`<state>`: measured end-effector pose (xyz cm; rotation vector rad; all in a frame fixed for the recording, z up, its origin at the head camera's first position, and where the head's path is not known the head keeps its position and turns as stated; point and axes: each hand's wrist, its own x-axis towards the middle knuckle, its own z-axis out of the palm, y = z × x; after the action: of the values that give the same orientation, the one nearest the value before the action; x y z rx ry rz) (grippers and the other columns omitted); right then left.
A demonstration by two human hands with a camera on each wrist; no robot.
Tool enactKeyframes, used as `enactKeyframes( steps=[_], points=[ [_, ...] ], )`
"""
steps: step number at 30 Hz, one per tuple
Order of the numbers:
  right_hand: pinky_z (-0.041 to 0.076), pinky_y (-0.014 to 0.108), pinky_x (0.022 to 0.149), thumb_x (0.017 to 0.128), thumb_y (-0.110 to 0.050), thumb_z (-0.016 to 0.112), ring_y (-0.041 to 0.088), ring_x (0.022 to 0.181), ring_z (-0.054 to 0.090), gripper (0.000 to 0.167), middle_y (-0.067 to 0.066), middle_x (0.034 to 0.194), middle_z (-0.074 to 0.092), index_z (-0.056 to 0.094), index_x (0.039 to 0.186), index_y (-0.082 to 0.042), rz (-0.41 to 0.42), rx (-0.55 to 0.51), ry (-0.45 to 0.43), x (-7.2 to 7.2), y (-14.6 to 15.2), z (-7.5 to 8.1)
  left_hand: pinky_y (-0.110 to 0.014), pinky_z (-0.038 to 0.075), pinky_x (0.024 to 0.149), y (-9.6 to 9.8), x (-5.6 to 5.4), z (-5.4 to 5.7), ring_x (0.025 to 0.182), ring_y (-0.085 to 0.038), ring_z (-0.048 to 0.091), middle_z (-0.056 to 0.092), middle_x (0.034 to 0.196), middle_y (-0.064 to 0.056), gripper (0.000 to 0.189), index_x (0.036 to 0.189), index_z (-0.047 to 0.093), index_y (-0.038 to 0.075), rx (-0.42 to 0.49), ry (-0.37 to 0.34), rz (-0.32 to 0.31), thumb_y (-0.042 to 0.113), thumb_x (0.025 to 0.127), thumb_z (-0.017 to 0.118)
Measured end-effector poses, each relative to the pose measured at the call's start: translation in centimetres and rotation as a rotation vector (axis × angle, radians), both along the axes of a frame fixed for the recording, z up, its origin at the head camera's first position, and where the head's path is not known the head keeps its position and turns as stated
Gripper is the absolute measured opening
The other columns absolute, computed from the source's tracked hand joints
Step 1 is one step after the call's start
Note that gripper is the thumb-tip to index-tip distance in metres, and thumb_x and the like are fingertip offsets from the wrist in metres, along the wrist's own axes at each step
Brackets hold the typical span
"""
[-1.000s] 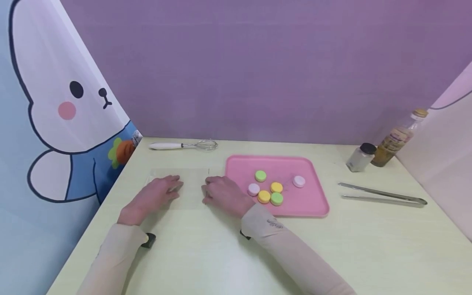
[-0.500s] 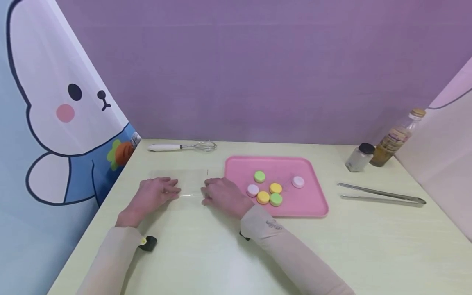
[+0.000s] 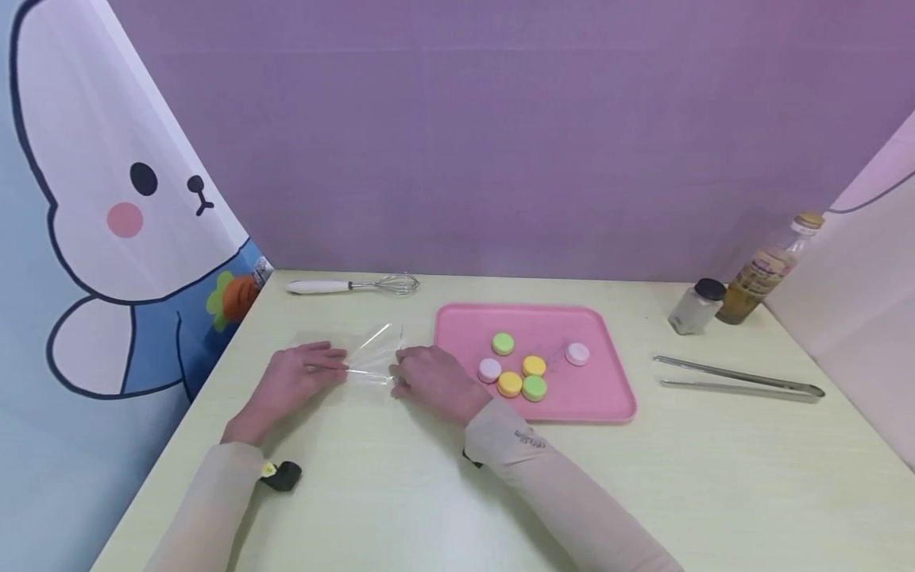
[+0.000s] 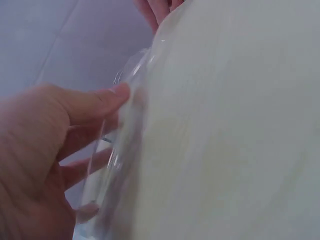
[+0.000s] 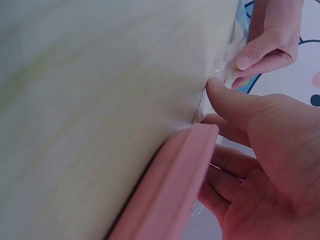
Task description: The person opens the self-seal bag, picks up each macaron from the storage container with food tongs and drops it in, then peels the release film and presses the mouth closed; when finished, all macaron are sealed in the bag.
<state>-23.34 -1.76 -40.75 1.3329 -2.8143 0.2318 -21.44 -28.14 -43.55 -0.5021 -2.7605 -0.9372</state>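
My left hand (image 3: 296, 381) pinches the clear plastic film (image 3: 373, 361) at its left, my right hand (image 3: 438, 383) pinching its right. The film is left of the pink tray (image 3: 572, 401), nearer than the whisk (image 3: 320, 286) at far left

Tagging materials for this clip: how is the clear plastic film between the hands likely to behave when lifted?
Likely floppy: the clear plastic film wrinkles between the left hand and right hand. Probably light for its size, as it looks thin and fingers show through it. Perhaps slippery too, given its glossy highlights.
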Motion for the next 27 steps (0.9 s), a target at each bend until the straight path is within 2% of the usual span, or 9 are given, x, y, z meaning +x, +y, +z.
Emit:
enactKeyframes(
  steps=[4, 8, 12, 15, 19, 22, 27],
  points=[
    [0.047, 0.019, 0.069, 0.095, -0.03, 0.074, 0.007, 0.074, 0.052, 0.014, -0.007, 0.085, 0.057, 0.069, 0.088, -0.019, 0.002, -0.001, 0.004, 0.0, -0.1, 0.2, -0.063, 0.028, 0.113, -0.2, 0.2, -0.1, 0.132, -0.035, 0.053, 0.07, 0.124, -0.008, 0.02, 0.109, 0.08, 0.01, 0.119, -0.079, 0.066, 0.021, 0.092, 0.077],
    [0.047, 0.019, 0.069, 0.096, -0.028, 0.073, 0.007, 0.074, 0.052, 0.013, -0.007, 0.085, 0.057, 0.069, 0.087, -0.018, 0.007, 0.002, 0.018, -0.1, -0.1, 0.3, -0.062, 0.015, 0.119, -0.3, 0.6, -0.1, 0.136, -0.03, 0.05, 0.068, 0.128, -0.006, 0.032, 0.117, 0.077, 0.01, 0.277, -0.144, 0.136, 0.031, 0.093, 0.076],
    [0.046, 0.018, 0.069, 0.097, -0.026, 0.071, 0.007, 0.074, 0.052, 0.013, -0.007, 0.085, 0.057, 0.069, 0.088, -0.018, 0.004, 0.008, 0.018, -0.1, -0.1, 0.2, -0.059, 0.008, 0.121, -0.3, 1.0, -0.2, 0.136, -0.028, 0.05, 0.068, 0.128, -0.007, 0.035, 0.118, 0.076, 0.007, 0.401, -0.161, 0.159, 0.031, 0.092, 0.077],
    [0.047, 0.018, 0.069, 0.097, -0.026, 0.071, 0.007, 0.075, 0.053, 0.013, -0.007, 0.085, 0.057, 0.068, 0.087, -0.018, -0.004, 0.012, 0.007, -0.1, 0.0, 0.2, -0.059, 0.009, 0.121, -0.2, 1.3, -0.3, 0.134, -0.028, 0.051, 0.068, 0.127, -0.009, 0.033, 0.117, 0.076, 0.008, 0.447, -0.164, 0.168, 0.029, 0.092, 0.077],
    [0.047, 0.018, 0.069, 0.097, -0.027, 0.072, 0.007, 0.075, 0.053, 0.015, -0.008, 0.085, 0.057, 0.067, 0.086, -0.018, -0.004, 0.011, 0.002, 0.0, 0.0, 0.0, -0.053, 0.024, 0.119, -0.2, 1.5, -0.4, 0.13, -0.026, 0.056, 0.07, 0.124, -0.009, 0.029, 0.115, 0.078, 0.009, 0.483, -0.168, 0.18, 0.027, 0.092, 0.077],
    [0.047, 0.018, 0.069, 0.096, -0.029, 0.072, 0.006, 0.075, 0.053, 0.014, -0.008, 0.086, 0.057, 0.068, 0.087, -0.019, 0.0, 0.01, 0.008, 0.0, 0.1, -0.1, -0.048, 0.037, 0.114, -0.2, 1.6, -0.6, 0.126, -0.024, 0.059, 0.071, 0.122, -0.008, 0.026, 0.112, 0.079, 0.009, 0.475, -0.147, 0.186, 0.027, 0.093, 0.077],
    [0.046, 0.016, 0.069, 0.095, -0.03, 0.073, 0.005, 0.076, 0.052, 0.012, -0.009, 0.087, 0.058, 0.072, 0.092, -0.019, -0.007, 0.002, -0.005, 0.1, 0.1, -0.1, -0.047, 0.041, 0.11, 0.0, 1.6, -0.7, 0.122, -0.023, 0.061, 0.073, 0.119, -0.007, 0.024, 0.109, 0.079, 0.01, 0.447, -0.116, 0.214, 0.028, 0.094, 0.075]
  ],
)
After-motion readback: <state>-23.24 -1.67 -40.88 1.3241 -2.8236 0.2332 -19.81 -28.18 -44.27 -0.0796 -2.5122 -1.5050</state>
